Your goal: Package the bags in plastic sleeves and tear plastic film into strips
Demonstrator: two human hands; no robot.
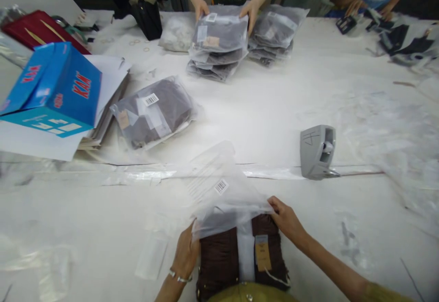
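A clear plastic bag (219,201) with a barcode sticker is partly over the far end of a folded dark brown garment (218,261). A pale strip (246,251) runs down the garment's middle, and a tan hang tag (263,253) lies to the right of it. My left hand (186,250) is closed on the bag's left edge, beside the garment; its fingertips are partly hidden. At the right corner of the bag's opening, my right hand (284,216) pinches the plastic. The near end of the garment is outside the bag, close against my body.
A bagged garment (156,112) lies beyond, left of centre. Right of it stands a grey tape dispenser (313,153). A blue box (68,92) rests on papers at left. Across the table, another person's hands (252,12) hold stacked bagged garments (219,34); a further person sits far right.
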